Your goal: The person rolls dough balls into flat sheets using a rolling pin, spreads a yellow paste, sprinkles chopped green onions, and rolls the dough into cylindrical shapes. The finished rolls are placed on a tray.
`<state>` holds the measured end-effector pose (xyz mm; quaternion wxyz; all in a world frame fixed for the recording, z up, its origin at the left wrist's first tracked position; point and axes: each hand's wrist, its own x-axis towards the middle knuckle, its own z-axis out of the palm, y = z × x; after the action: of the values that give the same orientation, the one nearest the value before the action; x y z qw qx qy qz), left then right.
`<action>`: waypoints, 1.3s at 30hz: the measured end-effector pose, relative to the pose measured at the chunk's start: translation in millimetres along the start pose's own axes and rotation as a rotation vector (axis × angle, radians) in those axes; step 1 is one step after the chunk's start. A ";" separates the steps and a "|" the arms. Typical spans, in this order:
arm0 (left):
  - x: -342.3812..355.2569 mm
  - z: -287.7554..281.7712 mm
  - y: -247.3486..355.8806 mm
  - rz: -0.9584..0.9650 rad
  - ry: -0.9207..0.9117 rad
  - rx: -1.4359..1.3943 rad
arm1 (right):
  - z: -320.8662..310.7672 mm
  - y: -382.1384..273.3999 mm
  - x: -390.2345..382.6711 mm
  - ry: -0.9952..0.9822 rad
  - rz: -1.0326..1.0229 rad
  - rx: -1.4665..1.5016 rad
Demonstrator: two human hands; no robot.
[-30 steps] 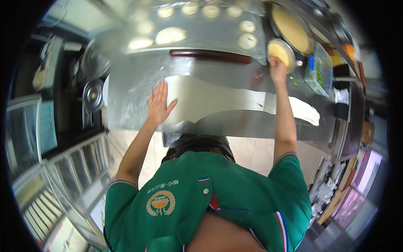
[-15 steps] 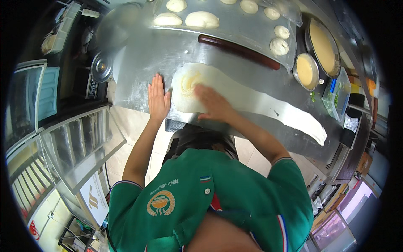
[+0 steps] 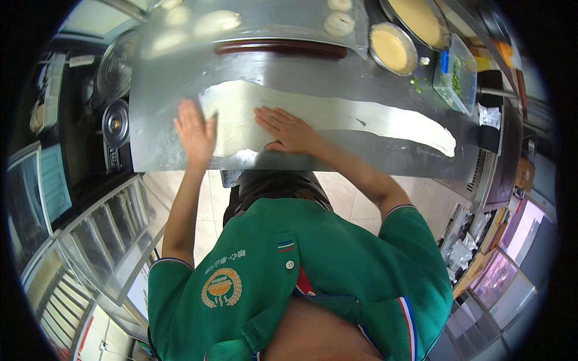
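A long sheet of pale dough (image 3: 349, 114) lies across the metal worktop, wide at its left end and narrowing to the right. My right hand (image 3: 289, 131) rests palm down on the wide part, fingers stretched out and holding nothing. At the dough's left edge is my left hand (image 3: 195, 135), slightly blurred, its fingers straight and its thumb apart. A faint glossy sheen shows on the dough between the two hands.
Beyond the dough lies a dark red-brown rolling pin (image 3: 280, 48). Dough pieces (image 3: 218, 22) sit on a tray behind it. At the far right stand a bowl of yellow paste (image 3: 389, 49), a larger pan (image 3: 418, 21) and a clear tub of chopped greens (image 3: 456, 78). A metal lid (image 3: 115, 123) is left.
The whole view has shifted and turned. The distinct yellow smear on the dough's left end has spread out thin. My right hand, blurred over that smear before, is now sharper and flat on the dough.
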<state>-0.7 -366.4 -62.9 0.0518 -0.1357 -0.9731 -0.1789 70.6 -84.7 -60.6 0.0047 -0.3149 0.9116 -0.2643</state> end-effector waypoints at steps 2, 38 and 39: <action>2.7 22.3 55.4 0.081 -0.129 0.129 | -18.3 17.5 -29.5 0.005 0.002 -0.009; 5.5 56.7 39.8 -0.048 -0.031 0.260 | -192.6 197.9 -535.3 0.385 1.154 -0.550; 5.7 58.6 40.1 -0.055 -0.037 0.266 | -190.6 201.9 -539.2 0.432 1.287 -0.628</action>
<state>2.1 -307.7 -103.2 0.0466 -0.1042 -0.9924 -0.0469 354.1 451.2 -79.7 -0.1111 0.3533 0.9289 0.0075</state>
